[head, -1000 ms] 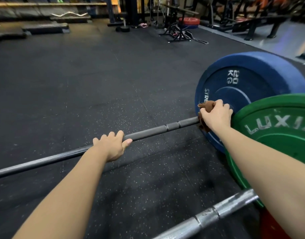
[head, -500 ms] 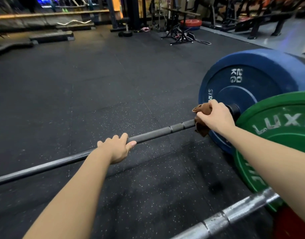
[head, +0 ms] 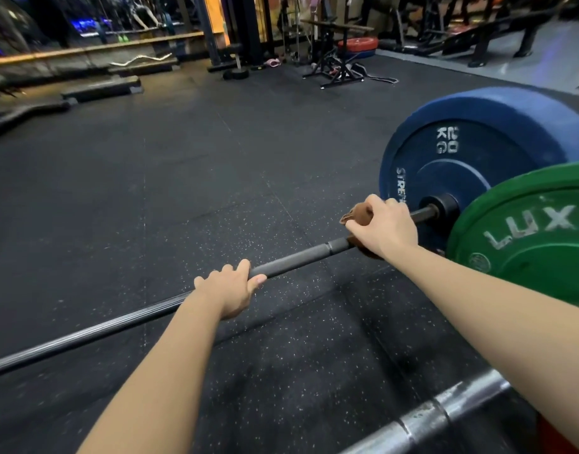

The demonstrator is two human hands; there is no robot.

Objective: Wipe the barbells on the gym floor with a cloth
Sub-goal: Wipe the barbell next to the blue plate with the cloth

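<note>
A dark barbell bar (head: pixel 298 258) lies across the black rubber floor, carrying a blue 20 kg plate (head: pixel 471 152) at its right end. My left hand (head: pixel 230 288) grips the bar near its middle. My right hand (head: pixel 384 226) holds a brown cloth (head: pixel 355 216) wrapped round the bar a short way left of the blue plate's collar. A second, silver barbell bar (head: pixel 438 414) lies nearer to me at the bottom right, with a green plate (head: pixel 527 240) on it.
Black speckled floor mats (head: pixel 183 175) stretch out to the left and ahead. Racks, a stand (head: pixel 339 67), a red plate (head: pixel 358 44) and benches crowd the far edge. A curl bar (head: pixel 140 59) and step platforms (head: pixel 101 88) lie at the far left.
My right hand has slid the cloth leftward along the bar, away from the blue plate, baring the collar. My left hand keeps its grip on the bar.
</note>
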